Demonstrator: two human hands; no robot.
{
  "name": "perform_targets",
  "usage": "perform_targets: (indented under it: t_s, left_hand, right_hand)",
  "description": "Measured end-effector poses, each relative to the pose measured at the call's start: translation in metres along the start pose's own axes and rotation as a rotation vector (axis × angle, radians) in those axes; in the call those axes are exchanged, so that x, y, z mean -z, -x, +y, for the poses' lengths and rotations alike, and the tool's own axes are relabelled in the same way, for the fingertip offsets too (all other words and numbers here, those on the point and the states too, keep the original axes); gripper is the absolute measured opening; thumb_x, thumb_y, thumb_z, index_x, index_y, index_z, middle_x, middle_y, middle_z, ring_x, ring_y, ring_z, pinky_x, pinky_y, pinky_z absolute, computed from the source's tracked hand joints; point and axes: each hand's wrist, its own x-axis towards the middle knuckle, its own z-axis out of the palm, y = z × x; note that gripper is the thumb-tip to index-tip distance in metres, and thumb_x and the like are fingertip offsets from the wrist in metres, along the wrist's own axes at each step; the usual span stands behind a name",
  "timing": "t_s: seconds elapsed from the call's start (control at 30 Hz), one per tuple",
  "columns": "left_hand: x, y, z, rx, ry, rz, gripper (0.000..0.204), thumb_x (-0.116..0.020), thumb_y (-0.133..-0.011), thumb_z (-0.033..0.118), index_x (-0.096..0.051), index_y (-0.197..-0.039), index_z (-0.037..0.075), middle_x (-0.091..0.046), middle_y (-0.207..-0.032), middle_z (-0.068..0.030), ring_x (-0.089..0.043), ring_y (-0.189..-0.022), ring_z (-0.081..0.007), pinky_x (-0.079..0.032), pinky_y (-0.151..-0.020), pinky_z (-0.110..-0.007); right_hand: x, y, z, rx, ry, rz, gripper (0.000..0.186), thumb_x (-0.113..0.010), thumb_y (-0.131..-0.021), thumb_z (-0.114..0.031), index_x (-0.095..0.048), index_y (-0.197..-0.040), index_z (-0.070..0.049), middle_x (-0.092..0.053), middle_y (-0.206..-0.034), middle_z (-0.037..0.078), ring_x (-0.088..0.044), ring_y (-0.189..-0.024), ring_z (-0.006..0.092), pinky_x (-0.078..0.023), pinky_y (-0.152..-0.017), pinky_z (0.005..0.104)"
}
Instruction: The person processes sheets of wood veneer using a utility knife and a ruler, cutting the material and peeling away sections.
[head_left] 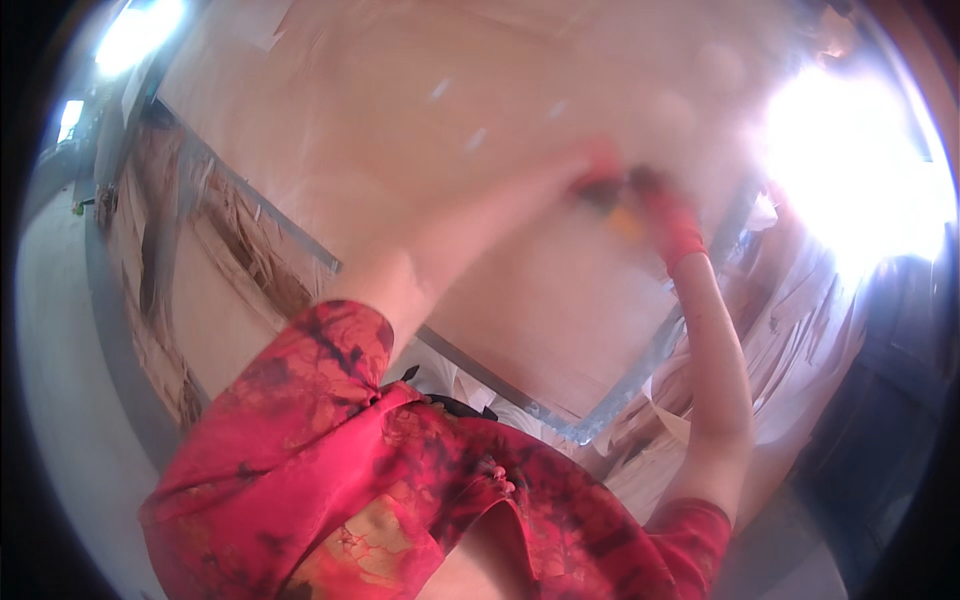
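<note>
Both my hands wear red gloves with dark parts and reach far out over a wide, pale brown wood veneer sheet (520,300). My left hand (597,172) and my right hand (662,212) are close together near the sheet's right side. Motion smears the fingers of both, so their grip does not show. Between them, closest to the right hand, is a small yellow-orange thing (627,222), too blurred to name. Whether a hand holds it or it only lies against one, I cannot tell.
A grey border (490,380) edges the table under the sheet. Torn veneer strips (250,250) lie stacked at the left, and loose pale sheets (780,300) hang along the right. A strong light (860,160) glares at the upper right. Dark blue panels (870,400) stand at the right.
</note>
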Motion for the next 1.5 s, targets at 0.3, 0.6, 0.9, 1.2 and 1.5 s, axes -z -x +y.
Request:
perform_targets:
  t_s: [0.3, 0.6, 0.9, 1.2, 1.5]
  left_hand:
    - [0.061, 0.145, -0.035, 0.072, 0.217, 0.057, 0.021, -0.069, -0.09, 0.015, -0.07, -0.099, -0.003, -0.073, -0.084, -0.0181, -0.073, -0.067, -0.0233, -0.061, -0.056, -0.034]
    - [0.01, 0.189, -0.022, 0.349, 0.789, 0.19, 0.022, -0.07, -0.091, 0.015, -0.068, -0.105, -0.002, -0.073, -0.085, -0.0165, -0.072, -0.067, -0.0214, -0.061, -0.056, -0.033]
    - [0.002, 0.173, -0.018, 0.342, 0.776, 0.226, 0.024, -0.07, -0.09, 0.015, -0.068, -0.105, -0.003, -0.073, -0.085, -0.0179, -0.071, -0.062, -0.0222, -0.059, -0.055, -0.033]
    - [0.0, 0.159, -0.006, 0.375, 0.952, 0.226, 0.024, -0.071, -0.088, 0.012, -0.066, -0.1, -0.008, -0.073, -0.084, -0.0217, -0.072, -0.063, -0.0254, -0.06, -0.055, -0.034]
    - [-0.007, 0.145, -0.015, 0.414, 0.922, 0.216, 0.025, -0.071, -0.088, 0.013, -0.067, -0.101, -0.008, -0.073, -0.086, -0.023, -0.072, -0.065, -0.0274, -0.062, -0.058, -0.036]
  right_hand:
    - [0.013, 0.013, -0.015, 0.113, -0.17, 0.241, 0.057, -0.058, -0.091, -0.006, -0.052, -0.145, -0.025, -0.055, -0.146, 0.003, -0.049, -0.134, 0.03, -0.042, -0.105, 0.0471]
    - [-0.019, 0.042, -0.074, 0.017, -0.22, 0.359, 0.066, -0.07, -0.086, -0.011, -0.05, -0.148, -0.02, -0.062, -0.132, 0.008, -0.053, -0.122, 0.0326, -0.046, -0.102, 0.0465]
    - [-0.017, 0.038, -0.08, -0.167, -0.327, 0.416, 0.062, -0.071, -0.086, -0.012, -0.052, -0.144, -0.02, -0.061, -0.13, 0.01, -0.054, -0.118, 0.0344, -0.05, -0.098, 0.0458]
    - [-0.006, 0.043, -0.084, -0.096, -0.303, 0.446, 0.061, -0.069, -0.085, -0.007, -0.053, -0.143, -0.018, -0.062, -0.132, 0.007, -0.054, -0.118, 0.0344, -0.049, -0.099, 0.0448]
    - [-0.025, 0.029, -0.107, 0.234, -0.49, 0.421, 0.054, -0.057, -0.088, 0.002, -0.058, -0.14, -0.014, -0.063, -0.133, 0.008, -0.053, -0.126, 0.0347, -0.045, -0.105, 0.0435]
